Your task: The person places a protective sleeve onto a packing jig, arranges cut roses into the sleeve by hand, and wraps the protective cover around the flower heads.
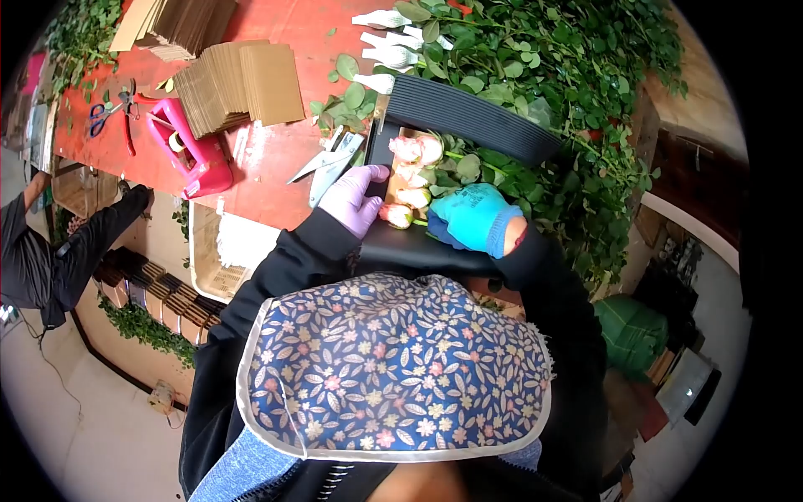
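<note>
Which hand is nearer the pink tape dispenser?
Left. The left hand is right of the pink tape dispenser, not touching; the right hand is farther right, beyond the rose heads.

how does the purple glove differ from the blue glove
Colour: the purple glove is pale lilac, while the blue glove is bright turquoise.
Cuff: the blue glove ends in a grey-blue band with bare wrist showing beyond it; the purple glove meets the black sleeve with no bare wrist visible.
Place: the purple glove is left of the rose heads, the blue glove right, among the stems.
Both are worn, one on each hand.
</note>
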`<move>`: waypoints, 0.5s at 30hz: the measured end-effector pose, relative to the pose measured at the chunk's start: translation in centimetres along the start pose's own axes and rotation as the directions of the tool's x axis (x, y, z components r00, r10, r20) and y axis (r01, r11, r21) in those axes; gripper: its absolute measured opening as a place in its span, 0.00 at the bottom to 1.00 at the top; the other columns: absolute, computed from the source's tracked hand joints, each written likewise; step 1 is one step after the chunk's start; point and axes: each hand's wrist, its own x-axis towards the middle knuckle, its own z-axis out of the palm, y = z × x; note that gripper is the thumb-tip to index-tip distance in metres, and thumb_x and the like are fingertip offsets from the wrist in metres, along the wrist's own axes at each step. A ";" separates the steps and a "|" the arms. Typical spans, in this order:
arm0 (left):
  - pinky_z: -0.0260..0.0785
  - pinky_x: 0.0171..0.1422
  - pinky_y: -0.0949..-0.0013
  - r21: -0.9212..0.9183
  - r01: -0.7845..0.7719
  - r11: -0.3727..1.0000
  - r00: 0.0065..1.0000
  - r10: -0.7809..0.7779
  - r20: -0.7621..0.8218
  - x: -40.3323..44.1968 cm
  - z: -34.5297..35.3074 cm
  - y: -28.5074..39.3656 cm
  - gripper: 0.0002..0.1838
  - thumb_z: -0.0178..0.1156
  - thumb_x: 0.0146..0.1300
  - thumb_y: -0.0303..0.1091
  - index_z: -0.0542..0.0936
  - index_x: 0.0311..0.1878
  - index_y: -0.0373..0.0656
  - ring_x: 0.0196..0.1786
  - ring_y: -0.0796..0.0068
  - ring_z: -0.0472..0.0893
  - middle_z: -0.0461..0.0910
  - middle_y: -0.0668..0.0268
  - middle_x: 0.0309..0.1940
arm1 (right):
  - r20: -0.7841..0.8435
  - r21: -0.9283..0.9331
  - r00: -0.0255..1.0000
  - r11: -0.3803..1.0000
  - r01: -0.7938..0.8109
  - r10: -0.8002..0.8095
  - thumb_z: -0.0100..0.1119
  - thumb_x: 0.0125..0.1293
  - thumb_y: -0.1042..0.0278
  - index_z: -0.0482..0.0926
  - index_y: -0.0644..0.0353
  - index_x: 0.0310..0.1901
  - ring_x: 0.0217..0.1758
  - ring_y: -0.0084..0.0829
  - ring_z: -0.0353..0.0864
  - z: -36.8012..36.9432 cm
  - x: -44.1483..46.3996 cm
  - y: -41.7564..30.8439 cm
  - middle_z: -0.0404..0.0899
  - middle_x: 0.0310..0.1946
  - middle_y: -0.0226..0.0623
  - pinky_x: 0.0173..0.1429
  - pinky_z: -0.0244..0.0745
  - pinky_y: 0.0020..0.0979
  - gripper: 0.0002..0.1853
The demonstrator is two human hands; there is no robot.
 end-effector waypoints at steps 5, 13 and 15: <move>0.79 0.45 0.74 0.206 -0.100 0.973 0.995 0.097 0.022 0.0 -0.4 0.3 0.22 0.57 0.58 0.14 0.74 0.57 0.37 0.49 0.70 0.80 0.76 0.58 0.54 | -0.186 -0.162 0.969 0.967 -0.195 0.164 0.54 0.66 0.49 0.81 0.55 0.33 0.28 0.43 0.83 0.1 -1.8 -2.2 0.83 0.25 0.40 0.37 0.77 0.45 0.18; 0.72 0.60 0.63 0.199 -0.085 0.976 0.996 0.082 0.023 -0.2 -0.6 0.8 0.24 0.59 0.56 0.18 0.75 0.58 0.40 0.54 0.54 0.78 0.78 0.54 0.50 | -0.170 -0.109 0.973 0.978 -0.178 0.158 0.55 0.66 0.51 0.79 0.60 0.41 0.27 0.45 0.83 0.4 -1.5 -2.2 0.83 0.25 0.43 0.33 0.77 0.46 0.18; 0.72 0.56 0.63 0.276 -0.130 0.952 0.991 0.132 0.012 -0.2 -0.7 1.1 0.27 0.60 0.55 0.20 0.75 0.60 0.41 0.49 0.57 0.78 0.78 0.57 0.46 | -0.171 -0.098 0.972 0.979 -0.181 0.163 0.55 0.66 0.51 0.79 0.59 0.41 0.27 0.45 0.83 0.3 -1.5 -2.3 0.83 0.25 0.42 0.32 0.77 0.46 0.18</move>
